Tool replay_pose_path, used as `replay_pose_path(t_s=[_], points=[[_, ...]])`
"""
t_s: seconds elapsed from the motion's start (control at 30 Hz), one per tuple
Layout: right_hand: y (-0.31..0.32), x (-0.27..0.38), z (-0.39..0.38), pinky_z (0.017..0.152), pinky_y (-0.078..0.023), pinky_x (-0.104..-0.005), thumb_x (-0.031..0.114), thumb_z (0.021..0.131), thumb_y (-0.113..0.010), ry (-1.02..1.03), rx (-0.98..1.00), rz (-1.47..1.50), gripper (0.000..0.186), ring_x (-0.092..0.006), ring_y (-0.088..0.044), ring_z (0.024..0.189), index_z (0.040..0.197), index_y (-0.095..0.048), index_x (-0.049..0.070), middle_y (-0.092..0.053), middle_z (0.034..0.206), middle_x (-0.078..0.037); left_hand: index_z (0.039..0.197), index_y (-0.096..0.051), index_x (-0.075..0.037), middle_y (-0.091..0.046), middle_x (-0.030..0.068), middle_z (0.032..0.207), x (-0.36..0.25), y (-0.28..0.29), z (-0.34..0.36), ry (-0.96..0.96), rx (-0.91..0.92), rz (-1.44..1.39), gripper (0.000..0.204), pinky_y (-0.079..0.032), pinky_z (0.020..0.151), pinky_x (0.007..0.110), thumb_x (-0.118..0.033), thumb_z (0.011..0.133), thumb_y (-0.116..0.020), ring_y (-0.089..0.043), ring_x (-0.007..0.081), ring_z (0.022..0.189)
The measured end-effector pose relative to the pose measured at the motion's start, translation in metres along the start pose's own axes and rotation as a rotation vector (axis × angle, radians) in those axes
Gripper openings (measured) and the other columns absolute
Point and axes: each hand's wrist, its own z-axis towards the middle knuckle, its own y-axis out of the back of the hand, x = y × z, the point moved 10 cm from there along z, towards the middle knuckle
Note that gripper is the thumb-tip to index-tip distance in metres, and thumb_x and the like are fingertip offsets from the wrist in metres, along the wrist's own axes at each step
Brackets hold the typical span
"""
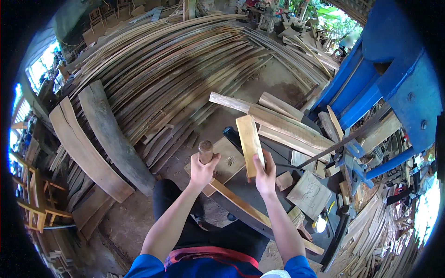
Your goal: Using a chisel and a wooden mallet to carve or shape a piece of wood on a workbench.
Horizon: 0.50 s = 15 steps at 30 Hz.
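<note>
From afar I'm watching the right hand [265, 175] pinching the lower part of a pale wooden block [249, 138] just right of frame centre, likely stiff, fairly heavy, best held by its long sides, while the left hand [202, 169] is gripping a round-ended wooden piece [205, 148].

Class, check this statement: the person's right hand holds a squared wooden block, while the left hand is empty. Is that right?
Not quite: the left hand isn't empty; the head view shows it gripping a round-topped wooden piece. The right hand does hold a squared wooden block.
</note>
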Motion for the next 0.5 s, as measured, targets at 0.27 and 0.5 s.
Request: replay_pose_path(t_s=[0.27,0.5], points=[[-0.004,-0.037,0.014,0.044,-0.044,-0.0255,0.03,0.093,-0.06,0.074,-0.044,-0.15,0.043,-0.0112,-0.056,0.052,0.121,-0.049,0.0,-0.063,0.077,-0.009,0.064,-0.053,-0.005,-0.049,-0.0044,0.056,0.002,0.005,-0.001,0.048,-0.039,0.003,0.025,-0.031,0.047,0.027,-0.011,0.082,-0.069,-0.043,0.0057,0.05],[0.005,-0.011,0.005,0.069,-0.053,-0.0356,0.02,0.092,-0.059,0.304,-0.089,-0.358,0.038,-0.0282,-0.07,0.081,0.121,-0.049,-0.002,-0.067,0.09,-0.024,0.07,-0.053,-0.004,-0.051,-0.0013,0.058,0.0,0.009,-0.001,0.043,-0.053,-0.11,0.018,-0.033,0.046,0.026,-0.007,0.082,-0.066,-0.045,0.0078,0.049]])
